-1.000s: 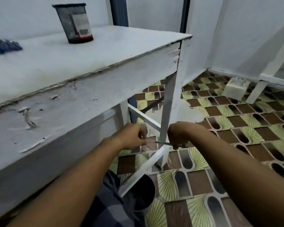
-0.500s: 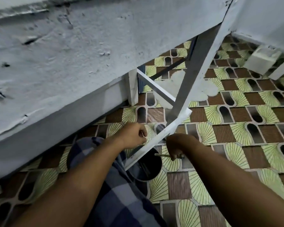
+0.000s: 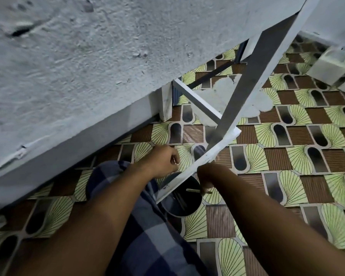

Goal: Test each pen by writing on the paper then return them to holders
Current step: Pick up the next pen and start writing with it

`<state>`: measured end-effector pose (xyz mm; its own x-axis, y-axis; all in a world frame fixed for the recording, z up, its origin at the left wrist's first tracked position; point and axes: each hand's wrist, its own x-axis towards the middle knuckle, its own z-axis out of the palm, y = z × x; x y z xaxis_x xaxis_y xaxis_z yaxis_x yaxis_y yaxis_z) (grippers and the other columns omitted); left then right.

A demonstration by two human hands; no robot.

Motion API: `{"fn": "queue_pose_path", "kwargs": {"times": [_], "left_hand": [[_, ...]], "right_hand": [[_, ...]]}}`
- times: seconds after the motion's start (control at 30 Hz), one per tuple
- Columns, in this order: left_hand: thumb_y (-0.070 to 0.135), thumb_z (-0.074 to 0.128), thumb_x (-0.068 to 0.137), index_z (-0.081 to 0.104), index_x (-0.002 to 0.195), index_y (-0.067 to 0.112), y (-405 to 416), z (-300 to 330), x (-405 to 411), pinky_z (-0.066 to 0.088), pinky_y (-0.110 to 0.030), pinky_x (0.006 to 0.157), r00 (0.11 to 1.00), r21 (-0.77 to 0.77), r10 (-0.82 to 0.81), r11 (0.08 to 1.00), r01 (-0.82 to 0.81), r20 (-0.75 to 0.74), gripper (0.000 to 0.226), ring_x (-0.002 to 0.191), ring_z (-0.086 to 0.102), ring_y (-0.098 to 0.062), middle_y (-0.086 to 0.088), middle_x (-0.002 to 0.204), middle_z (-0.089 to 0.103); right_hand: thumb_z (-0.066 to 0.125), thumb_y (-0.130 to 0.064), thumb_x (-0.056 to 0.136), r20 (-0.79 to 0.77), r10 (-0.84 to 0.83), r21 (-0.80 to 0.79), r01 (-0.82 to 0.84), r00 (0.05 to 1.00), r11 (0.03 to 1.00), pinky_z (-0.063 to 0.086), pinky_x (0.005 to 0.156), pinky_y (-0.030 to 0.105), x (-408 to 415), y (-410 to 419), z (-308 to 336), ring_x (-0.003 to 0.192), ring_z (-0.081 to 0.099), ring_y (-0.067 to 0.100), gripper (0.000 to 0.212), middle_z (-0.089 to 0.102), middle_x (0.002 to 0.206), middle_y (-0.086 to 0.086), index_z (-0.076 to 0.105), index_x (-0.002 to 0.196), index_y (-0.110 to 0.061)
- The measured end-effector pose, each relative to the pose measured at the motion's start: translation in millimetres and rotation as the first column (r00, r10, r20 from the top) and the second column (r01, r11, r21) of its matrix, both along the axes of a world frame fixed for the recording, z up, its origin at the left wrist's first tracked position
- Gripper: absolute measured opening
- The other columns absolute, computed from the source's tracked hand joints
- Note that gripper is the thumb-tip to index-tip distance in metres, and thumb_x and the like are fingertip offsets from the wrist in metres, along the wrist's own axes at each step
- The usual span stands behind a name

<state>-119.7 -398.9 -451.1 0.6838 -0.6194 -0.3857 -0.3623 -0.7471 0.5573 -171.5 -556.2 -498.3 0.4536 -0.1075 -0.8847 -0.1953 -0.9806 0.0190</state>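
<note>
Looming over everything, the white painted wooden table shows only its rough apron; its slanted white brace crosses just beyond both sets of fingers. Below the right fingers stands the dark round pen holder on the patterned floor, pens already inside. The right hand pinches a thin olive-green pen lying level over the holder's rim. Tipping it nib-down before release should drop it cleanly, clear of the brace. The left hand is clenched; whether it holds anything, I cannot tell. No readable writing.
</note>
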Motion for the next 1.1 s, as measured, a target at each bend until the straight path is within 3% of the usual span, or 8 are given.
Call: {"fn": "queue_pose_path", "kwargs": {"times": [0.17,0.3,0.37,0.47,0.57,0.7,0.83,1.1], "left_hand": [[0.014,0.07,0.084,0.071,0.096,0.014,-2.7,2.6,-4.7,0.044,-0.016,0.066,1.0,-0.006,0.005,1.0,-0.005,-0.007,0.012,0.079,0.062,-0.009,0.0,0.092,0.068],[0.015,0.072,0.083,0.071,0.096,0.014,-6.5,15.1,-9.8,0.054,-0.024,0.075,1.0,-0.035,0.005,0.999,-0.006,-0.017,0.014,0.083,0.065,-0.012,-0.002,0.094,0.07],[0.017,0.073,0.083,0.071,0.098,0.015,-8.4,28.3,-13.3,0.054,-0.022,0.073,1.0,-0.062,0.007,0.998,-0.008,-0.009,0.015,0.084,0.066,-0.012,-0.001,0.095,0.069],[0.02,0.072,0.084,0.071,0.099,0.016,-15.1,57.2,-17.5,0.042,-0.012,0.063,0.999,-0.106,-0.034,0.994,0.039,0.04,0.016,0.085,0.061,-0.011,0.002,0.096,0.067],[0.022,0.071,0.086,0.07,0.104,0.015,-22.6,99.3,-26.6,0.045,-0.014,0.069,0.992,-0.151,-0.069,0.985,0.084,0.104,0.019,0.09,0.06,-0.01,0.002,0.102,0.067],[0.024,0.07,0.086,0.069,0.105,0.016,-28.6,152.8,-39.9,0.051,-0.024,0.082,0.983,-0.2,-0.082,0.973,0.115,0.163,0.021,0.093,0.063,-0.011,0.003,0.103,0.068],[0.026,0.069,0.086,0.069,0.103,0.019,-33.5,209.0,-53.7,0.048,-0.019,0.071,0.96,-0.23,-0.089,0.961,0.153,0.266,0.019,0.089,0.063,-0.008,0.005,0.098,0.067],[0.026,0.07,0.086,0.071,0.1,0.016,-14.6,319.5,-71.1,0.056,-0.024,0.069,0.899,-0.276,-0.017,0.949,0.153,0.438,0.017,0.074,0.063,-0.008,0.003,0.093,0.068]], "right_hand": [[0.072,-0.023,0.086,0.216,0.025,0.018,-0.03,0.976,0.999,0.048,0.097,0.034,-9.4,-8.5,11.3,0.115,0.059,0.028,0.05,0.062,0.124,0.012,0.057,0.131,-0.006],[0.073,-0.02,0.086,0.257,0.005,-0.015,-0.002,0.966,1.0,0.046,0.081,0.029,-13.7,-21.4,52.0,0.106,0.064,0.028,0.049,0.065,0.121,0.014,0.057,0.13,-0.005],[0.073,-0.018,0.086,0.262,-0.038,-0.008,0.041,0.964,0.999,0.049,0.07,0.026,-15.1,-30.1,80.8,0.09,0.067,0.026,0.049,0.067,0.115,0.013,0.057,0.131,-0.006],[0.072,-0.019,0.087,0.271,-0.082,-0.021,0.091,0.959,0.996,0.053,0.057,0.025,-15.7,-43.2,121.7,0.059,0.062,0.016,0.046,0.067,0.081,0.007,0.059,0.128,-0.003],[0.072,-0.018,0.087,0.359,-0.144,0.002,0.154,0.922,0.988,0.06,0.078,0.038,-22.3,-50.9,167.9,0.077,0.069,0.023,0.047,0.071,0.096,0.012,0.057,0.128,-0.003],[0.069,-0.019,0.089,0.481,-0.141,0.023,0.149,0.865,0.989,0.059,0.083,0.037,-39.5,-52.3,234.2,0.092,0.07,0.026,0.044,0.07,0.106,0.015,0.058,0.131,-0.007],[0.065,-0.014,0.092,0.578,-0.154,0.059,0.148,0.801,0.987,0.059,0.078,0.032,-62.6,-50.3,293.1,0.094,0.067,0.024,0.046,0.067,0.113,0.016,0.054,0.136,-0.011],[0.069,-0.017,0.088,0.782,-0.085,0.022,0.11,0.617,0.994,0.05,0.054,0.021,-81.4,-43.4,382.5,0.067,0.065,0.01,0.037,0.067,0.087,0.0,0.062,0.124,-0.017]]}}
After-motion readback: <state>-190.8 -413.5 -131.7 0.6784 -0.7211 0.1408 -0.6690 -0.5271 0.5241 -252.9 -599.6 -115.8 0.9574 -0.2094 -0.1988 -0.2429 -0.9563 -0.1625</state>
